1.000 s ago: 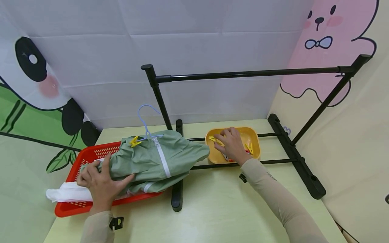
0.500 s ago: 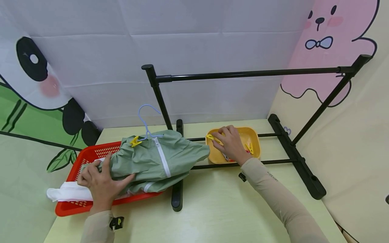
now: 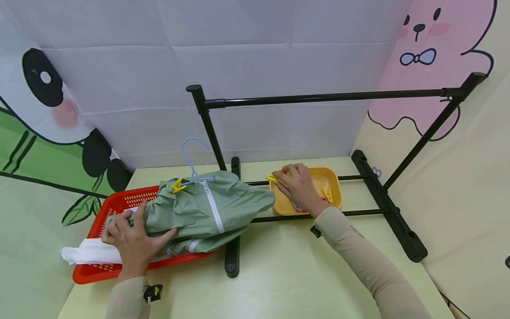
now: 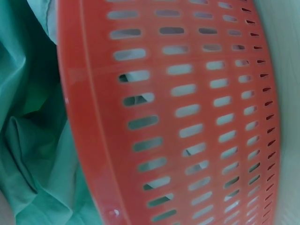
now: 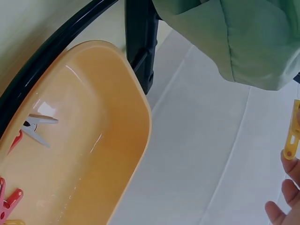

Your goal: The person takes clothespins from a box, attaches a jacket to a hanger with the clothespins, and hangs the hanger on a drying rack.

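A light green zip-up jacket point(image 3: 235, 199) lies over a red plastic basket point(image 3: 115, 199), with a blue hanger point(image 3: 192, 168) in its neck. One yellow clothespin point(image 3: 177, 185) is clipped at the collar. My left hand point(image 3: 133, 241) rests spread on the jacket's left part, thumb pointing right. Above the yellow tray point(image 3: 332, 177), my right hand point(image 3: 299, 188) pinches another yellow clothespin point(image 3: 272, 177) between thumb and fingers; this clothespin point(image 5: 292, 133) also shows at the right wrist view's edge. Grey, red and yellow clothespins remain in the tray.
A black clothes rack point(image 3: 330, 96) stands on the pale table point(image 3: 279, 274), its lower bars passing beside the tray. White cloth point(image 3: 91, 252) hangs over the basket's left rim. Behind is a pale backdrop point(image 3: 259, 66) with cartoon animals.
My right hand has lifted a little and shifted left, bringing the yellow clothespin to the tray's left rim. The left hand and the jacket have stayed in place.
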Available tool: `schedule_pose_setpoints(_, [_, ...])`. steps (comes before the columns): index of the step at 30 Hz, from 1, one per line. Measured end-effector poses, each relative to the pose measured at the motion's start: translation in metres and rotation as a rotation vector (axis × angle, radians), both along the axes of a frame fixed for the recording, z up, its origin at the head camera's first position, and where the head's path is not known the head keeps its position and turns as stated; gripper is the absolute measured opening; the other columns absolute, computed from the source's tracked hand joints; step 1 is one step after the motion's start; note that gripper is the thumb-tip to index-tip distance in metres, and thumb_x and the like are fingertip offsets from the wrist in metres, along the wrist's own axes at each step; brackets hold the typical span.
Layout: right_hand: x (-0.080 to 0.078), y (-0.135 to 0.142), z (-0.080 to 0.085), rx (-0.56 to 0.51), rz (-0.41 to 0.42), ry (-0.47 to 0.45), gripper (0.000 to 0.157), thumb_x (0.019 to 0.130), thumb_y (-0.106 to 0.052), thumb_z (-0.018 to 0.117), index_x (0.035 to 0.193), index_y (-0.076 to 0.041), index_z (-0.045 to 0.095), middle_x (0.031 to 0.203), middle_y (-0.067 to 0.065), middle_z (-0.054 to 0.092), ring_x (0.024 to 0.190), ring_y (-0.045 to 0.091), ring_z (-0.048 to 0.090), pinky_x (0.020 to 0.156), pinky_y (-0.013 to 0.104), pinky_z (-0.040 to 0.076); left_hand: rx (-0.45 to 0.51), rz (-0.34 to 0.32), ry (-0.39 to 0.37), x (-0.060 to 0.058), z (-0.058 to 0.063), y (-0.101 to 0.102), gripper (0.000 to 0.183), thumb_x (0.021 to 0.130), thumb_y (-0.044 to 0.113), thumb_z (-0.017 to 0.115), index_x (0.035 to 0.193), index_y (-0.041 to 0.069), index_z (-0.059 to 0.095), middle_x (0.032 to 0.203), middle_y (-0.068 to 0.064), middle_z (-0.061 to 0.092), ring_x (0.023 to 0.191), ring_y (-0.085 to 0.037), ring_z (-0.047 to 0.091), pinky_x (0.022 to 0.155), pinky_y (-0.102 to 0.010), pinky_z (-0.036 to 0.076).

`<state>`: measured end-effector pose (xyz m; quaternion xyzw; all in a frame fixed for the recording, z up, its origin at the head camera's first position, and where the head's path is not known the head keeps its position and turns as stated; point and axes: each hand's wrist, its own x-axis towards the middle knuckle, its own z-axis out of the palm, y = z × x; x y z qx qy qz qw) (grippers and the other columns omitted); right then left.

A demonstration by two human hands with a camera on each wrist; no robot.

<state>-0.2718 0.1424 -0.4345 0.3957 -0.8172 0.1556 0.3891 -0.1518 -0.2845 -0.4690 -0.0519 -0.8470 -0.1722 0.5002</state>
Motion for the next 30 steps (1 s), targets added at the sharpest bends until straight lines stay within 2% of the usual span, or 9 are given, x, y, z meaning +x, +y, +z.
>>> schedule_pose_setpoints(2, [0.0,-0.001,0.0,-0.003,0.003,-0.002,0.036,0.105,-0.036,0.05,0.111,-0.008,0.072,0.098,0.016,0.06,0.086,0.035,0.05,0.076,0.048,0.04,0.0,0.0,0.001,0.0,0.0,0.0,0.093,0.071,0.083,0.057,0.13,0.011,0.058,0.109,-0.032,0.043,0.105,-0.052,0.033,0.083,-0.064,0.01])
schedule_pose_setpoints(4, [0.0,-0.002,0.0,-0.007,0.007,-0.003,0.048,0.107,-0.042,0.037,0.11,-0.009,0.072,0.098,0.016,0.06,0.086,0.035,0.05,0.076,0.048,0.04,-0.001,-0.001,0.001,0.0,0.0,0.0,0.093,0.072,0.083,0.057,0.13,0.011,0.058,0.109,-0.031,0.043,0.105,-0.052,0.033,0.083,-0.064,0.01])
schedule_pose_setpoints(6, [0.0,-0.002,0.0,-0.016,0.02,-0.007,0.045,0.107,-0.041,0.04,0.111,-0.008,0.072,0.098,0.016,0.06,0.086,0.035,0.05,0.076,0.048,0.04,0.0,-0.002,0.004,0.0,0.0,0.0,0.093,0.071,0.083,0.057,0.13,0.011,0.059,0.108,-0.031,0.043,0.105,-0.052,0.033,0.083,-0.064,0.01])
schedule_pose_setpoints(9, [0.001,-0.003,0.001,-0.026,0.042,-0.01,0.029,0.102,-0.031,0.057,0.111,-0.008,0.071,0.098,0.016,0.059,0.087,0.036,0.05,0.076,0.049,0.04,-0.001,-0.002,0.002,0.001,0.0,0.0,0.093,0.072,0.083,0.056,0.13,0.01,0.058,0.108,-0.031,0.043,0.106,-0.052,0.033,0.083,-0.065,0.01])
schedule_pose_setpoints(11, [0.001,-0.003,0.002,-0.025,0.048,-0.006,0.024,0.099,-0.027,0.062,0.112,-0.008,0.071,0.098,0.016,0.059,0.087,0.036,0.05,0.076,0.049,0.04,-0.001,-0.002,-0.002,0.001,0.001,0.0,0.093,0.072,0.082,0.057,0.13,0.01,0.058,0.109,-0.031,0.043,0.106,-0.052,0.033,0.083,-0.065,0.01])
schedule_pose_setpoints(13, [0.001,-0.004,0.002,-0.022,0.047,0.003,0.024,0.099,-0.027,0.062,0.112,-0.008,0.07,0.098,0.016,0.059,0.087,0.036,0.05,0.077,0.049,0.04,0.0,-0.002,-0.007,0.001,0.001,0.0,0.092,0.072,0.082,0.057,0.13,0.01,0.058,0.109,-0.032,0.043,0.106,-0.052,0.033,0.083,-0.065,0.01])
schedule_pose_setpoints(23, [0.004,-0.008,0.004,-0.018,0.03,0.03,0.047,0.107,-0.041,0.034,0.112,-0.009,0.068,0.099,0.015,0.059,0.086,0.035,0.048,0.079,0.051,0.038,0.005,-0.007,-0.039,0.001,0.002,-0.001,0.094,0.073,0.081,0.057,0.134,0.011,0.055,0.111,-0.031,0.042,0.107,-0.052,0.032,0.083,-0.066,0.011])
schedule_pose_setpoints(30, [0.007,-0.012,0.007,-0.028,0.033,0.032,0.044,0.107,-0.04,0.035,0.111,-0.009,0.066,0.097,0.015,0.057,0.085,0.035,0.046,0.079,0.05,0.037,0.002,-0.009,-0.041,0.001,0.002,-0.001,0.093,0.073,0.081,0.056,0.133,0.01,0.056,0.111,-0.032,0.042,0.107,-0.052,0.032,0.083,-0.066,0.011])
